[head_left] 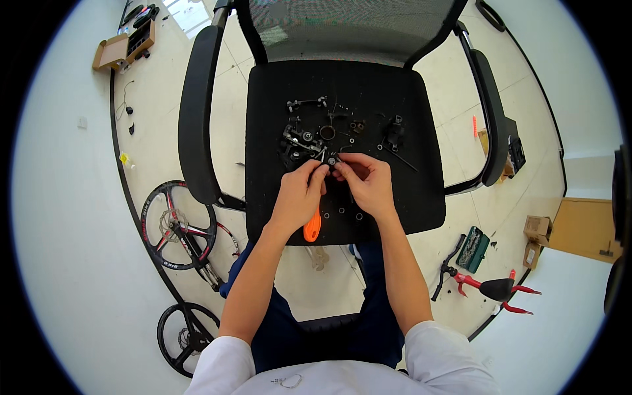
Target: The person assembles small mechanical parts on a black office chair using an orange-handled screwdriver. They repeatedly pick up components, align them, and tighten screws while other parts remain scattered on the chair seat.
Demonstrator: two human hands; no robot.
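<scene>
Over the black seat of an office chair [276, 217], my left hand [299, 194] and my right hand [370, 184] come together, fingertips pinched. Between them sits a small dark round part with a metal centre [332, 160], gripped from both sides; its exact kind is too small to tell. An orange handle [313, 227] lies under my left hand, its far end hidden. Just beyond the fingers is a cluster of black and silver mechanical parts [299, 138], with a dark ring [327, 132] beside it. A black part [395, 131] and a thin rod [403, 161] rest to the right.
Small metal rings [342, 210] lie near the seat's front. Armrests [197, 118] flank the seat. On the floor are spoked wheels [178, 224] at left, and a red bicycle frame [471, 282], a green toolbox [473, 250] and cardboard boxes [538, 228] at right.
</scene>
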